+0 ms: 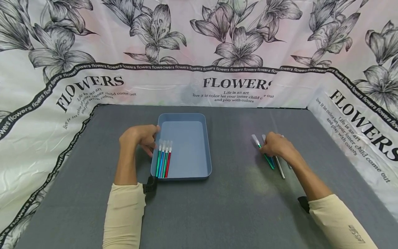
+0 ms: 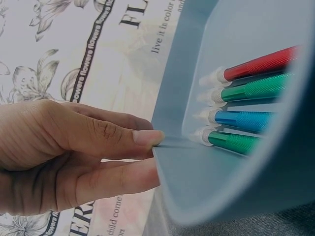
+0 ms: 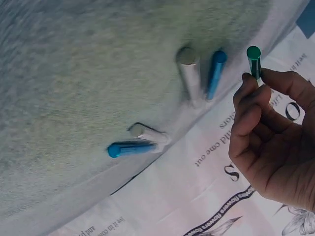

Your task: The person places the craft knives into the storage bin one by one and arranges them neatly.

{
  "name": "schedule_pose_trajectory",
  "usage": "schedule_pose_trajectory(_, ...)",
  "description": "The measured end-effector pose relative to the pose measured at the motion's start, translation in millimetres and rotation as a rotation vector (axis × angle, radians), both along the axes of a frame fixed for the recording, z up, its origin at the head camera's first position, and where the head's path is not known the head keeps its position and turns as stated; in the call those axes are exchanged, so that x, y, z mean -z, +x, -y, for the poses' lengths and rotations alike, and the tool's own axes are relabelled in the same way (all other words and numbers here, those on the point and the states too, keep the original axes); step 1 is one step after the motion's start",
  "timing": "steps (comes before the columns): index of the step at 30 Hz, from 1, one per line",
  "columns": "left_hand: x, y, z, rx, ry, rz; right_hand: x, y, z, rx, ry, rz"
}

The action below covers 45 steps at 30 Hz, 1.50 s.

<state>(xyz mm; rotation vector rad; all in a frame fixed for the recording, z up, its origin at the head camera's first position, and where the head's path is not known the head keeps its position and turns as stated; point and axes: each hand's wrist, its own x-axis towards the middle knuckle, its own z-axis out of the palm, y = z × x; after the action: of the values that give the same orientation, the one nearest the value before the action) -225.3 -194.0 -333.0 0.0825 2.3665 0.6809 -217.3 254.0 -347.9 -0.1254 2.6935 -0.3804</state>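
Note:
A blue-grey tray [image 1: 189,148] lies on the table, its left rim pinched between the thumb and fingers of my left hand [image 1: 140,136]. Several capped craft knives with knurled metallic handles lie side by side along the tray's left side: green ones, a blue one [image 2: 241,119] and a red one [image 2: 261,65]. Over to the right, my right hand [image 1: 278,145] pinches a green craft knife [image 3: 254,63], tilted, with its clear cap upward in the head view. Beneath and beside this hand lie two silver craft knives [image 3: 190,73] and two blue ones [image 3: 215,76].
The dark grey tabletop [image 1: 236,207] spreads between the tray and the loose knives. A white flower-printed sheet [image 1: 174,86] with black lettering rises behind the table and runs along both sides.

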Motion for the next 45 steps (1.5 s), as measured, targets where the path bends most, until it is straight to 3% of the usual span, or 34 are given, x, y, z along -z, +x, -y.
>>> schedule_pose_trajectory(9,0.9,1.1,0.4,0.004,0.011,-0.002,-11.7,3.5,12.6,-0.032,-0.019,-0.022)
schedule_pose_trajectory(16,0.3,0.7,-1.0,0.003,0.008,0.009,-20.2,8.3,30.9,-0.093,-0.194,-0.032)
schedule_pose_trajectory(26,-0.2,2.0,-2.0,0.006,-0.006,-0.007,-32.6,15.0,75.5,-0.157,-0.334,-0.012)
schedule_pose_trajectory(35,0.3,2.1,-2.4,-0.01,0.006,-0.008,-29.0,10.3,129.1,-0.255,-0.381,0.027)
schedule_pose_trajectory(45,-0.6,2.7,-1.0,0.002,-0.017,-0.023,-17.2,-1.3,168.9,-0.302,-0.405,0.062)
